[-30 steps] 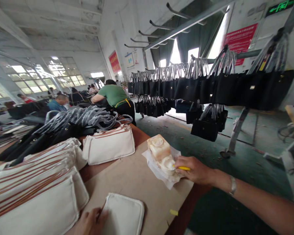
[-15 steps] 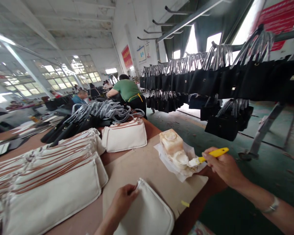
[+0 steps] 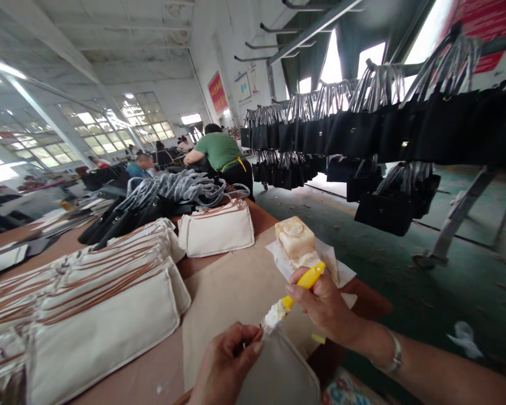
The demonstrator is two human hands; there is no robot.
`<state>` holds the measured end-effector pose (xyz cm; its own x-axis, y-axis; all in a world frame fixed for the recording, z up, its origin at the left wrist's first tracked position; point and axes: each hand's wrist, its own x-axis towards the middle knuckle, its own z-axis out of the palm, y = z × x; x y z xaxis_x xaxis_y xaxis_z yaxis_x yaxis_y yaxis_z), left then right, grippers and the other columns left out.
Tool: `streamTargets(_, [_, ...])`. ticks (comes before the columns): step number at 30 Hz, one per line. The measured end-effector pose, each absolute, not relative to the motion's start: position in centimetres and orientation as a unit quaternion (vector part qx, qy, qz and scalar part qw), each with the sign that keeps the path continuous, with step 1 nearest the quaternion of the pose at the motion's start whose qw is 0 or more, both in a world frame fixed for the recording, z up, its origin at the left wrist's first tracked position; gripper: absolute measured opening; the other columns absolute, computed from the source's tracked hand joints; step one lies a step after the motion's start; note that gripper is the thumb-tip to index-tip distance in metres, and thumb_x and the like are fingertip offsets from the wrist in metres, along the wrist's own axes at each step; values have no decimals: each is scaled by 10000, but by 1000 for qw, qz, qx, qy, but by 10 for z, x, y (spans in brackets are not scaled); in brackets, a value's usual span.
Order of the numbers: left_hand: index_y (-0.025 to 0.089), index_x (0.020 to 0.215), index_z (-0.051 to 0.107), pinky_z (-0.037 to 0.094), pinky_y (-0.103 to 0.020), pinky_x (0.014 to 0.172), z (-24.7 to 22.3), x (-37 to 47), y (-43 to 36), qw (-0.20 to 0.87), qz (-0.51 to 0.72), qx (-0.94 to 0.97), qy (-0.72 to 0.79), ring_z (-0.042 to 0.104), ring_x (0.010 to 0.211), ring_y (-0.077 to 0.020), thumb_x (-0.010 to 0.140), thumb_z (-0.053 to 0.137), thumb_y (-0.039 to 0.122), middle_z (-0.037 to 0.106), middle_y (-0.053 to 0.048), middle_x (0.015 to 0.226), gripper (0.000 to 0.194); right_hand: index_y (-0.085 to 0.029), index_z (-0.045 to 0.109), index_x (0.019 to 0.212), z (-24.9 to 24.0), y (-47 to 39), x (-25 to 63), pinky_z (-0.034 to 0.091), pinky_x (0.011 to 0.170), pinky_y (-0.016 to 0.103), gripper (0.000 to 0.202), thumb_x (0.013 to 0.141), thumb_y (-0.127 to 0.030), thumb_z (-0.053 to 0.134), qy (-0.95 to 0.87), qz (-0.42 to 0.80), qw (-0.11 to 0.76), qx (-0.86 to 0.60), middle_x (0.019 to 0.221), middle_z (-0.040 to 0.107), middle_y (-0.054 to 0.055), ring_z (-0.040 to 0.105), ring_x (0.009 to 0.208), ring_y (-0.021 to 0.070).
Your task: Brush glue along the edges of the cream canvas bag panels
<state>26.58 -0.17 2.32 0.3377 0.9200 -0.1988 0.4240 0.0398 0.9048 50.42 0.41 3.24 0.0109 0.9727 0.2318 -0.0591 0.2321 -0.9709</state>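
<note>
My right hand (image 3: 325,304) grips a yellow-handled brush (image 3: 307,281), its bristles caked in white paste. The brush tip is at the upper corner of a cream bag piece (image 3: 278,371), beside my left fingertips. My left hand (image 3: 230,360) is closed, pinching that piece by its corner between thumb and fingers. Behind my right hand, a paste-smeared plastic container (image 3: 295,239) lies on a white paper sheet (image 3: 334,256); its opening is partly hidden by the hand. Beneath everything is a tan board (image 3: 219,292).
Rows of cream bag pieces with brown edging (image 3: 105,332) fill the table's left side. Another cream stack (image 3: 217,230) stands behind the board. Black bags with wrapped handles (image 3: 177,188) lie farther back. Black bags (image 3: 388,214) hang from a wheeled rack at right. A person in green (image 3: 221,152) bends beyond the table.
My right hand has brought the brush from the paste container leftward and down to the cream piece's corner. My left hand has shifted slightly right, still pinching the piece.
</note>
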Motion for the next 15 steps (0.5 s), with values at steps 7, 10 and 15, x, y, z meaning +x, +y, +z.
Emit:
streamTargets(7, [169,820,739,420,-205,573,33,270,-11,482,270,653,518,524,627,-123,759,673,590,616,-5,691,431,-195,555,821,46,-7,511,298,473,251,206,934,-367,554,-554,410,579,-437,559,368,-67,350,498,125])
streamTargets(10, [180,823,745,434,-201,568,34,274,-14,449,275,672,520,553,626,-128,782,658,578,634,-8,692,409,-196,561,803,44,-9,507,347,522,260,197,930,-346,554,-586,395,569,-420,604,422,-46,404,542,135])
streamTargets(15, [219,837,729,458,-178,558,29,277,-26,317,309,757,481,602,614,-113,871,618,441,649,-7,709,250,-204,558,815,50,-1,518,328,478,255,176,904,-356,572,-564,369,591,-443,581,399,-55,386,510,134])
